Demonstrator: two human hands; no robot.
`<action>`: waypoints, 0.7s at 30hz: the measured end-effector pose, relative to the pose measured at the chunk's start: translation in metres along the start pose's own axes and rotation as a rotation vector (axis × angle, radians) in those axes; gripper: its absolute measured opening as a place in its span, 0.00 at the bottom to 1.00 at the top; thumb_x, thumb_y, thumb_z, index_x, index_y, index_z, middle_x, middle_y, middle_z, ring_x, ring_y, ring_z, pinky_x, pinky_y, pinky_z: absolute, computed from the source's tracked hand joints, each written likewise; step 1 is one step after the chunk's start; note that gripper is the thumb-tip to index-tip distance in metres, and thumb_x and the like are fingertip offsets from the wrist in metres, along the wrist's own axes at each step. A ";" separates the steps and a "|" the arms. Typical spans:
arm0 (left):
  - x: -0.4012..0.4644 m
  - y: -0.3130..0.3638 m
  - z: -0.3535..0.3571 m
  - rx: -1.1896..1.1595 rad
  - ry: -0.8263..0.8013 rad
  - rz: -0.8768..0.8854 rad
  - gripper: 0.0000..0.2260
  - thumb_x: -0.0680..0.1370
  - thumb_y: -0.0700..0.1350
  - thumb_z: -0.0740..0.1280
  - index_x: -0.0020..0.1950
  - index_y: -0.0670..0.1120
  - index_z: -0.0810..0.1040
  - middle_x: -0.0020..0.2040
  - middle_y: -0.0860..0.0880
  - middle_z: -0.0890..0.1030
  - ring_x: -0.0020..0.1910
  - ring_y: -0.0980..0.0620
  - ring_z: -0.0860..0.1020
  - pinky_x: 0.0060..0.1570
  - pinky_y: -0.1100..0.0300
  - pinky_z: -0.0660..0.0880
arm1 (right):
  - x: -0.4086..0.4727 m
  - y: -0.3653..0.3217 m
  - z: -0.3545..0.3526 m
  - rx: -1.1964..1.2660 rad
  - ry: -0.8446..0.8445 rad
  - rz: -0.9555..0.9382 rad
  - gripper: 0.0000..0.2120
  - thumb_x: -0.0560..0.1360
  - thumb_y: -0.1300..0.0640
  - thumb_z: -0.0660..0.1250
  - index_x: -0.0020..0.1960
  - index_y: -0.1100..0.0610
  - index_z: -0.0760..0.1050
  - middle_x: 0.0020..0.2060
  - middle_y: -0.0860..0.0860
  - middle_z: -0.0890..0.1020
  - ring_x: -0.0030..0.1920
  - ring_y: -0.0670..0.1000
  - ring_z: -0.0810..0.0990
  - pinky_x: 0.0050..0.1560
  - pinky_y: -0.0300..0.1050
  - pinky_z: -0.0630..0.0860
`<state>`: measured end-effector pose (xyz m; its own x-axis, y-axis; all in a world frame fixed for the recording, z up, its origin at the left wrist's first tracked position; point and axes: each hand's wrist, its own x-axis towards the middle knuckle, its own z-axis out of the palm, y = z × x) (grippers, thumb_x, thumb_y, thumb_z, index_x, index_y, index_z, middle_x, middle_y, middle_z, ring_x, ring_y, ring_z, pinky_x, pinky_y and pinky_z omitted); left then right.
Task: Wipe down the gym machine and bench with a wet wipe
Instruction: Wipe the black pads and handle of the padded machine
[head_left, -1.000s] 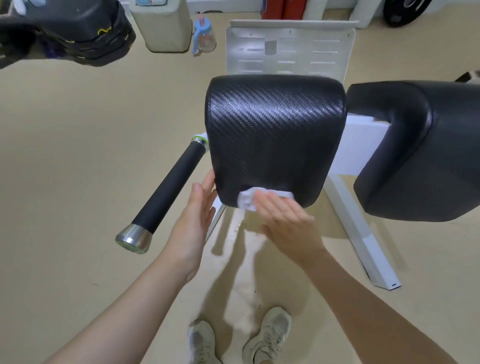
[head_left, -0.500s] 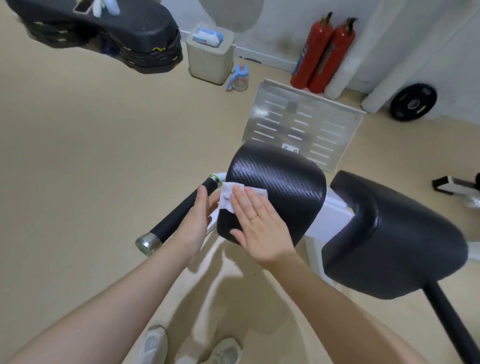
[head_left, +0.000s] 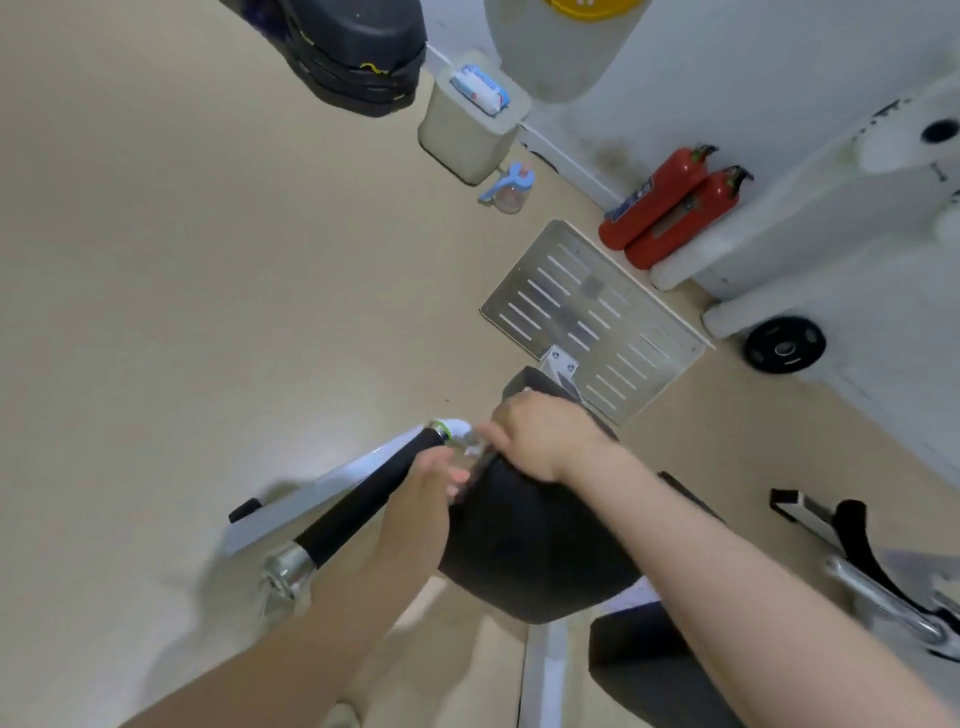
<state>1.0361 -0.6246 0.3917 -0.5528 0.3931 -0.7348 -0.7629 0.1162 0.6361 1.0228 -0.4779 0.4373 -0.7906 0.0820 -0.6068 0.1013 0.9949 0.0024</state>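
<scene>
Wiping is underway on the upper left edge of the pad, judging by where both hands meet. Far left, the black foam-covered handle bar with a chrome end cap (head_left: 358, 506) sticks out from the white metal frame (head_left: 311, 499), apparently left alone for now. Left hand (head_left: 434, 480) sits just beside it, against the left side of the black textured vinyl pad (head_left: 530, 551), probably bracing the pad so it does not swing under the wiping pressure; motion blur hides the fingers, so whether its grip is spread or curled I cannot tell. Between the two hands a bit of the white wet wipe (head_left: 467, 441) shows, blurred, mostly hidden. Right hand (head_left: 540, 436) lies knuckles-up over the pad's top edge with fingers curled down, grip seemingly pinching the wipe against the pad to scrub the rim. Right of that, a second black padded surface (head_left: 649, 670) is low in view, no hand on it, likely still to be wiped. Beyond, a perforated metal footplate (head_left: 597, 317) and two red fire extinguishers (head_left: 670, 208) by the wall.
</scene>
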 end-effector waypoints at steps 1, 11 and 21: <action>0.002 0.000 -0.001 0.038 0.045 0.011 0.06 0.65 0.51 0.63 0.36 0.50 0.75 0.36 0.50 0.75 0.38 0.50 0.72 0.46 0.57 0.70 | 0.009 0.013 -0.007 0.140 -0.102 0.085 0.24 0.80 0.44 0.48 0.54 0.57 0.79 0.56 0.57 0.79 0.59 0.58 0.74 0.61 0.50 0.70; 0.012 0.023 0.005 0.605 -0.169 0.173 0.18 0.71 0.58 0.69 0.55 0.50 0.76 0.47 0.53 0.79 0.45 0.58 0.76 0.42 0.71 0.67 | -0.007 0.043 0.007 0.346 -0.011 -0.315 0.26 0.79 0.43 0.46 0.54 0.55 0.78 0.52 0.49 0.80 0.58 0.47 0.72 0.64 0.41 0.65; 0.045 0.053 0.036 0.534 -0.146 0.074 0.14 0.72 0.54 0.69 0.57 0.54 0.78 0.50 0.57 0.80 0.52 0.57 0.77 0.59 0.60 0.71 | 0.094 0.116 0.033 0.726 -0.218 -0.011 0.20 0.82 0.54 0.48 0.54 0.59 0.78 0.56 0.54 0.78 0.60 0.52 0.73 0.56 0.32 0.64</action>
<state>0.9830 -0.5676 0.4011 -0.5171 0.5358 -0.6675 -0.4269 0.5145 0.7437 0.9797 -0.3570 0.3545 -0.6644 -0.0166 -0.7472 0.5256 0.7005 -0.4828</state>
